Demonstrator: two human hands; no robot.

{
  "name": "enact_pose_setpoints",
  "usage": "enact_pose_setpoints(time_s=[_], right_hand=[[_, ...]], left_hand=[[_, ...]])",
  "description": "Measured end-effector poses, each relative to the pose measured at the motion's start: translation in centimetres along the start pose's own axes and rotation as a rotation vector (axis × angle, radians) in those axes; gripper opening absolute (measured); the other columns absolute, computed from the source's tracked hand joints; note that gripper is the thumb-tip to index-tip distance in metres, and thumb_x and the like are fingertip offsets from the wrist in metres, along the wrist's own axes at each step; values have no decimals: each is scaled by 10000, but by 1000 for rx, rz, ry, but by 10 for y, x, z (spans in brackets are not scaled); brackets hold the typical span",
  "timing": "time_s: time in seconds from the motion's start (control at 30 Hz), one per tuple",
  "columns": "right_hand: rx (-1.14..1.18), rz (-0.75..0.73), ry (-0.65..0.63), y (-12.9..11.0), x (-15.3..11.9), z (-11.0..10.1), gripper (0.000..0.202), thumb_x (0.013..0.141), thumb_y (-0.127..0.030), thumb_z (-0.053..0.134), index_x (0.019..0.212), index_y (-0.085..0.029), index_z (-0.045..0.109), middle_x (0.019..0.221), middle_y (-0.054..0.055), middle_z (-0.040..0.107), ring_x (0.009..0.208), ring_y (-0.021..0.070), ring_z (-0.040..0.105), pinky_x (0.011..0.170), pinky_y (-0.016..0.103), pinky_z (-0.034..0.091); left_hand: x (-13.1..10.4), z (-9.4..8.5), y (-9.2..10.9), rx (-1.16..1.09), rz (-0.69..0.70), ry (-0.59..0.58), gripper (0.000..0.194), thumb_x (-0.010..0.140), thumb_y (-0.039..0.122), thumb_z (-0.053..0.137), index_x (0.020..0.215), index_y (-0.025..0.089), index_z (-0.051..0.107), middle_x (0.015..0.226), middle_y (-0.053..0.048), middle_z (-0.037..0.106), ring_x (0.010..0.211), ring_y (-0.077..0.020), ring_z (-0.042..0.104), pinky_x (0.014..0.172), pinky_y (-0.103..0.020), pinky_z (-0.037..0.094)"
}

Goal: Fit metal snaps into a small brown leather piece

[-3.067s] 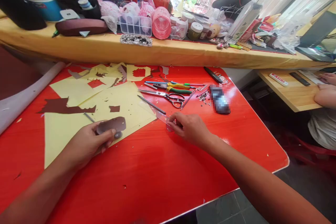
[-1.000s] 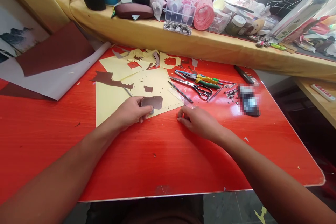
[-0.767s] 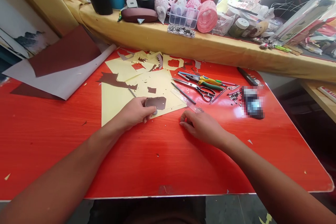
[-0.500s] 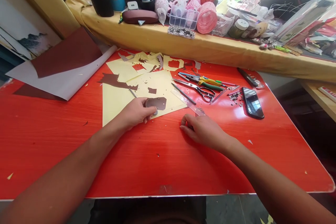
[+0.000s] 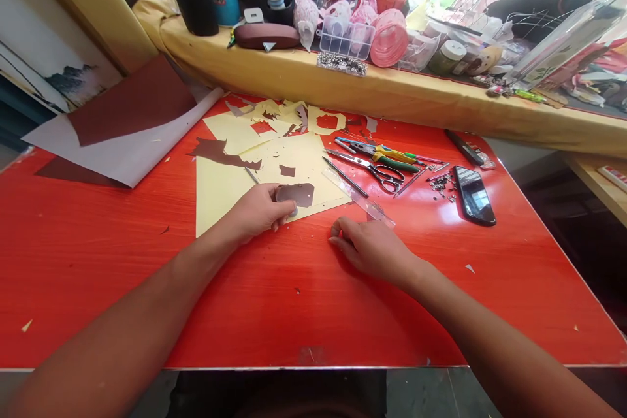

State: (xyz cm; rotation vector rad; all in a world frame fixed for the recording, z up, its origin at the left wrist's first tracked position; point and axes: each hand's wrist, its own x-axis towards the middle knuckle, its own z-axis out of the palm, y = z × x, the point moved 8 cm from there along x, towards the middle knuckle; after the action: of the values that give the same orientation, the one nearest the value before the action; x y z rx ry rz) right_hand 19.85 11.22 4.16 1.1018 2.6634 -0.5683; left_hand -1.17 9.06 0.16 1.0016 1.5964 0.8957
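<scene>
My left hand [image 5: 259, 209] is closed on a small brown tag-shaped piece [image 5: 300, 195] with little holes near its ends. A small round grey thing [image 5: 293, 211] shows by the thumb. Beneath that hand lies a pale yellow sheet [image 5: 215, 199], with a thin metal tool [image 5: 251, 174] on it, partly behind the hand. My right hand [image 5: 369, 245] is low over the red table, its fingers curled and thumb pressed to them; what they hold, if anything, is hidden. Just beyond it lie a clear ruler [image 5: 362, 199] and a dark pen-like stick [image 5: 345, 176].
Scissors [image 5: 365, 163], pliers [image 5: 392, 157], small metal bits [image 5: 442, 185] and a phone [image 5: 474, 194] lie to the right. Paper scraps [image 5: 274, 117] cover the back of the red table [image 5: 245, 320]. A large brown sheet [image 5: 132, 104] curls at left; a cluttered ledge [image 5: 269, 62] runs behind.
My right hand has moved slightly left, uncovering more of the ruler's near end. The left hand keeps its hold on the brown piece. The whole view has shifted a little.
</scene>
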Motion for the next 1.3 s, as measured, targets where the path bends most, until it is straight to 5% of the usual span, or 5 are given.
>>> enact_pose_setpoints(time_s=[0.57, 1.3], right_hand=[[48, -48, 38, -15, 8, 2, 169, 1062, -283, 573, 1157, -190, 677, 844, 54, 793, 746, 217, 679, 623, 288, 283], [129, -106, 190, 6, -5, 0, 201, 1063, -328, 557, 1123, -213, 710, 817, 23, 790, 666, 175, 656, 645, 284, 345]], left_hand=[[1, -1, -2, 44, 7, 2, 116, 770, 249, 692, 754, 223, 580, 562, 30, 630, 463, -130, 544, 456, -263, 383], [0, 0, 0, 65, 11, -15, 124, 760, 267, 693, 743, 222, 579, 567, 18, 631, 476, -138, 555, 463, -269, 391]])
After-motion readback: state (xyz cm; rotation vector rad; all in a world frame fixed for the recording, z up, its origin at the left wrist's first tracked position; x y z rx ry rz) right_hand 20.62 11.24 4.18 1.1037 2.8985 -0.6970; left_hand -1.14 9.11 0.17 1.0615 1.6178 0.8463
